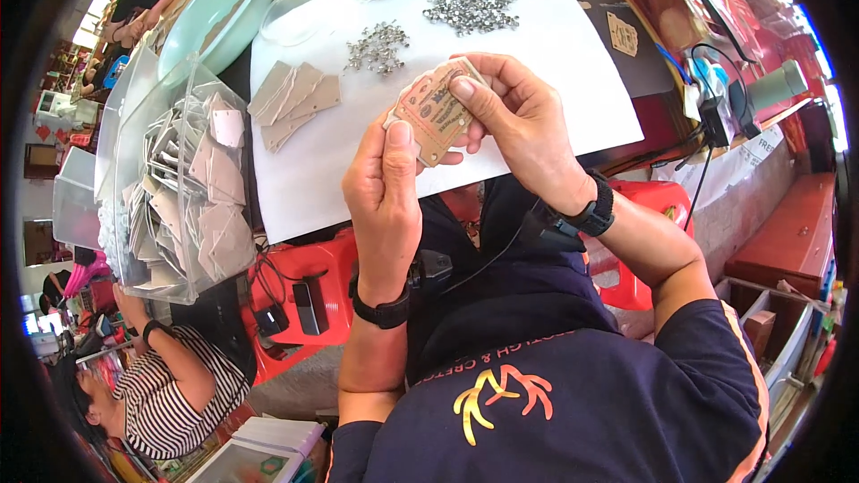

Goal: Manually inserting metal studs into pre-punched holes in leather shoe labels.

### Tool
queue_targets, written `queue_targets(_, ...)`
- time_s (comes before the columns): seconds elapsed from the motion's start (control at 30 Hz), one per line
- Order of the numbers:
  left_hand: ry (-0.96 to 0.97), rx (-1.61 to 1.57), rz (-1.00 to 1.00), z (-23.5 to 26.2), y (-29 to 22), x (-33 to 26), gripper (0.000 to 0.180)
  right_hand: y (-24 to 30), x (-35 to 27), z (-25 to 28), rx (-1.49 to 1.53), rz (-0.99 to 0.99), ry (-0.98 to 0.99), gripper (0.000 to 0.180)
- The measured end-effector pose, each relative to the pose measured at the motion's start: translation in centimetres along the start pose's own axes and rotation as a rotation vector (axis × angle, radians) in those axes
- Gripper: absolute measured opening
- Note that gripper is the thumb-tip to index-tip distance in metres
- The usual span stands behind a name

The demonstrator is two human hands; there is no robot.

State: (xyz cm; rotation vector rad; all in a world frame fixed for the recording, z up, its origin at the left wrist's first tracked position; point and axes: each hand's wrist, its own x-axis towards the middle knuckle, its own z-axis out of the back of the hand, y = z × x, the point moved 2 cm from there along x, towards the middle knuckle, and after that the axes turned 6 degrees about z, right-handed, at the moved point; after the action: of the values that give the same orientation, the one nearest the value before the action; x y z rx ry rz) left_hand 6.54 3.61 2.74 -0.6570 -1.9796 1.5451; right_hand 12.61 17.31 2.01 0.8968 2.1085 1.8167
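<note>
Between my two hands is a small fanned stack of tan printed cardboard tags [433, 116], held above the near edge of a white sheet [573, 63]. My left hand [386, 174] grips the lower left side, its thumb lying on top. From the right, my right hand [519, 121] pinches the upper corner, thumb over the face and fingers behind. Left of the hands, several plain grey-brown tags [295, 98] lie loosely piled on the sheet. Beyond the hands are a small scatter of metal fasteners [378, 46] and a larger heap of silvery metal pieces [470, 4] beside plastic bags.
A clear plastic box [192, 277] full of tags stands at the left. Behind it are a pale green basin [192, 36] and a clear round lid [295, 16]. Cables and a power strip [707, 80] lie at right. A red stool [313, 295] holds a phone. Two people sit leftward.
</note>
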Motion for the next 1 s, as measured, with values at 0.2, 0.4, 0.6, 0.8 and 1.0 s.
queue_targets(0.2, -0.065, 0.045, -0.001, -0.1, 0.0, 0.0, 0.036, -0.2, -0.3, -0.4, 0.066, -0.011, -0.020, 0.029)
queue_targets(0.4, -0.134, 0.034, -0.008, 0.5, -0.3, 0.0, 0.029, 0.7, -0.2, 0.2, -0.114, 0.002, 0.140, 0.034)
queue_targets(0.6, -0.060, 0.033, -0.002, 0.3, -0.8, -0.1, 0.029, 2.1, 0.2, 0.3, -0.303, 0.306, 0.372, 0.039)
queue_targets(0.8, -0.062, -0.015, 0.014, -0.1, -0.8, -0.2, 0.032, 1.8, -0.3, 0.0, -0.370, 0.334, 0.326, 0.039)
queue_targets(1.0, -0.060, -0.016, 0.002, -0.1, -0.9, -0.2, 0.034, 1.8, -0.4, -0.3, -0.432, 0.376, 0.281, 0.039)
